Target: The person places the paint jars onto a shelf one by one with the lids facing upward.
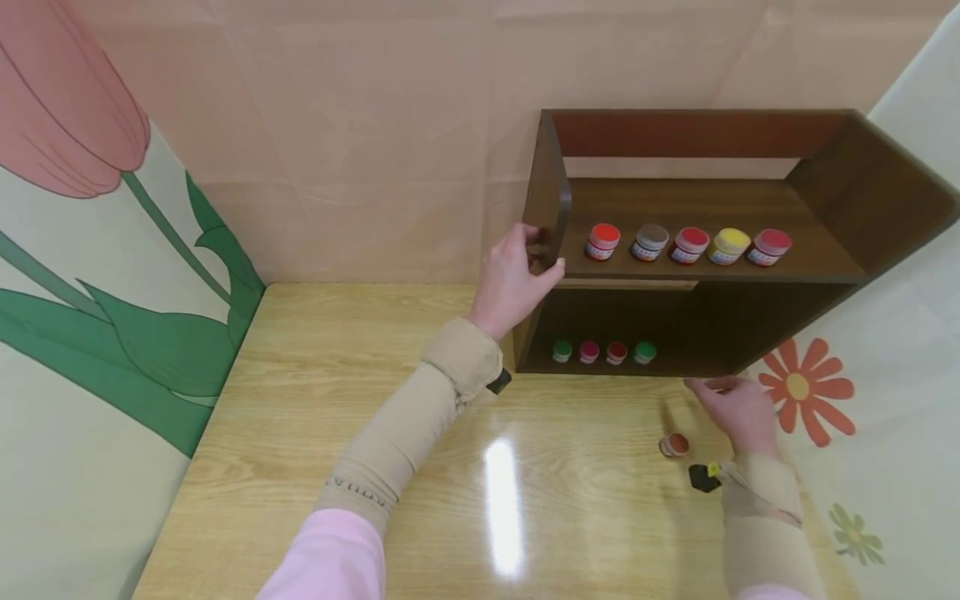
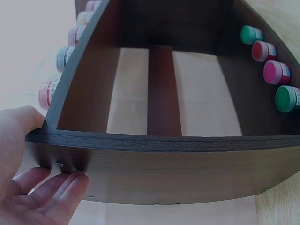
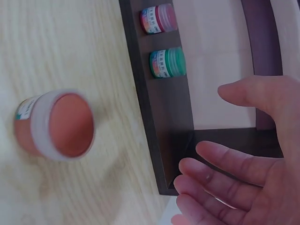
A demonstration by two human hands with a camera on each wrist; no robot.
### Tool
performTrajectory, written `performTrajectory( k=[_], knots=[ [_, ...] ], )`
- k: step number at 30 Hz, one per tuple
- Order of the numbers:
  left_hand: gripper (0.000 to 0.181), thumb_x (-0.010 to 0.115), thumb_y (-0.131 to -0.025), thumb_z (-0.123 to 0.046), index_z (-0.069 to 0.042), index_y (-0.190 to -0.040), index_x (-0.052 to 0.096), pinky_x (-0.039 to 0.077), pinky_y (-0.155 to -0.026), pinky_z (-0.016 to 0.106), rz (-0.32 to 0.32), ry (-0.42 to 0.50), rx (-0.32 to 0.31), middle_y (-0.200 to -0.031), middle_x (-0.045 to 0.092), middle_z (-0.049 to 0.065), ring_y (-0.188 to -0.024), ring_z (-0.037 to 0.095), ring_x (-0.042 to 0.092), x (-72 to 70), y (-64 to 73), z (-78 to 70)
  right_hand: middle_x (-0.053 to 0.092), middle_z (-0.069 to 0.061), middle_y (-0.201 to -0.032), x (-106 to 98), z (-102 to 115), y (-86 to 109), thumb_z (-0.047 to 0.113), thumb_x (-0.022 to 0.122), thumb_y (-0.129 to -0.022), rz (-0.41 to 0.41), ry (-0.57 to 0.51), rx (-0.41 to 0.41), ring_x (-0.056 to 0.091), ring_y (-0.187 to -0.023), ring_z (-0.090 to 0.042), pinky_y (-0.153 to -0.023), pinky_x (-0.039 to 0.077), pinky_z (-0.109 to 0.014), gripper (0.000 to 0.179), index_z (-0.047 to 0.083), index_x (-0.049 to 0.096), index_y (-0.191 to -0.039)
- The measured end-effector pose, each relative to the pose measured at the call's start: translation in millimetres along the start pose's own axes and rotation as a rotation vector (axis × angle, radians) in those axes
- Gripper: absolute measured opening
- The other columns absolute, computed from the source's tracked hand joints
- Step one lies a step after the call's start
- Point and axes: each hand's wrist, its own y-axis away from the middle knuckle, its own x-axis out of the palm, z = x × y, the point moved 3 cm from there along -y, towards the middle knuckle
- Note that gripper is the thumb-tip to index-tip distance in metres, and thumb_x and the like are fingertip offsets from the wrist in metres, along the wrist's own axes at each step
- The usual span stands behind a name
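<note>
A dark brown two-tier wooden shelf (image 1: 675,196) stands at the back of the table. My left hand (image 1: 513,279) grips its left side panel, thumb at the front edge and fingertips on the outer face; the left wrist view shows this hand (image 2: 42,173) close up. My right hand (image 1: 738,408) is by the lower right front of the shelf, thumb and fingers apart with nothing between them, as in the right wrist view (image 3: 239,159). A brown-orange paint jar (image 1: 675,445) sits on the table, left of that hand and apart from it.
Several paint jars, among them a yellow-lidded jar (image 1: 729,246), line the upper tier. On the lower tier several more form a row, including a green-lidded jar (image 1: 645,352). The wooden table (image 1: 360,367) meets a peach backdrop (image 1: 375,150) and a flowered right cloth (image 1: 885,342).
</note>
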Motion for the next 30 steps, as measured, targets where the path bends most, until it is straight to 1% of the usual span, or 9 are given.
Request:
performTrajectory(
  k=[4, 11, 14, 18, 23, 25, 28, 30],
  knots=[
    [0.043, 0.077, -0.091, -0.021, -0.001, -0.122, 0.055, 0.051, -0.079, 0.017, 0.006, 0.006, -0.002, -0.118, 0.063, 0.011, -0.094, 0.017, 0.069, 0.4, 0.2, -0.6, 0.070, -0.026, -0.101, 0.3, -3.2, 13.1, 0.060, 0.064, -0.093, 0.013, 0.021, 0.034, 0.063, -0.084, -0.039, -0.061, 0.045, -0.039, 0.070, -0.008, 0.071, -0.106],
    [0.042, 0.077, -0.091, -0.020, 0.000, -0.122, 0.055, 0.052, -0.079, 0.018, 0.007, 0.026, 0.000, -0.118, 0.063, 0.012, -0.093, 0.016, 0.069, 1.5, 0.0, -0.1, 0.072, -0.022, -0.096, 7.1, -5.9, 37.6, 0.062, 0.065, -0.092, 0.036, 0.067, 0.003, 0.066, -0.077, -0.033, -0.058, 0.048, -0.040, 0.069, -0.006, 0.072, -0.105],
    [0.041, 0.076, -0.091, -0.020, 0.000, -0.121, 0.055, 0.053, -0.080, 0.019, 0.005, 0.032, 0.001, -0.118, 0.063, 0.011, -0.093, 0.016, 0.069, 1.5, -0.6, 0.6, 0.073, -0.021, -0.097, 15.0, -6.7, 48.3, 0.067, 0.063, -0.090, 0.086, 0.077, 0.027, 0.067, -0.077, -0.033, -0.058, 0.049, -0.041, 0.076, -0.007, 0.071, -0.108],
    [0.041, 0.077, -0.091, -0.019, -0.001, -0.121, 0.055, 0.053, -0.080, 0.021, 0.004, 0.029, -0.004, -0.118, 0.063, 0.011, -0.094, 0.017, 0.069, 1.0, -0.6, 0.7, 0.071, -0.025, -0.102, 29.1, -9.2, 59.8, 0.074, 0.059, -0.088, 0.163, 0.084, 0.066, 0.068, -0.082, -0.039, -0.061, 0.051, -0.045, 0.087, -0.009, 0.067, -0.114],
    [0.043, 0.077, -0.091, -0.021, -0.001, -0.121, 0.055, 0.051, -0.080, 0.018, 0.008, 0.011, -0.005, -0.117, 0.063, 0.011, -0.095, 0.018, 0.069, 1.0, -1.0, 1.0, 0.068, -0.033, -0.106, 46.2, -15.7, 68.8, 0.076, 0.058, -0.088, 0.175, 0.083, 0.102, 0.066, -0.087, -0.045, -0.064, 0.051, -0.048, 0.092, -0.011, 0.060, -0.119],
    [0.043, 0.077, -0.091, -0.021, -0.001, -0.121, 0.055, 0.051, -0.080, 0.017, 0.007, 0.010, -0.003, -0.117, 0.063, 0.011, -0.095, 0.018, 0.068, 1.2, -1.3, 1.3, 0.067, -0.034, -0.110, 50.4, -16.7, 71.3, 0.076, 0.057, -0.087, 0.174, 0.080, 0.119, 0.065, -0.088, -0.045, -0.063, 0.050, -0.047, 0.092, -0.010, 0.059, -0.120],
    [0.042, 0.077, -0.091, -0.020, -0.001, -0.120, 0.055, 0.051, -0.080, 0.017, 0.008, 0.016, -0.004, -0.117, 0.064, 0.011, -0.095, 0.018, 0.069, 1.3, -1.4, 1.2, 0.064, -0.034, -0.116, 54.3, -16.9, 73.2, 0.077, 0.055, -0.088, 0.207, 0.077, 0.138, 0.065, -0.090, -0.044, -0.062, 0.049, -0.044, 0.091, -0.008, 0.058, -0.120],
    [0.042, 0.077, -0.091, -0.020, -0.001, -0.120, 0.055, 0.051, -0.080, 0.018, 0.009, 0.015, -0.005, -0.117, 0.064, 0.011, -0.095, 0.018, 0.069, 1.3, -1.4, 1.1, 0.065, -0.034, -0.115, 56.3, -16.6, 73.6, 0.077, 0.054, -0.088, 0.219, 0.084, 0.147, 0.066, -0.087, -0.042, -0.060, 0.049, -0.042, 0.090, -0.008, 0.059, -0.118]
  ],
)
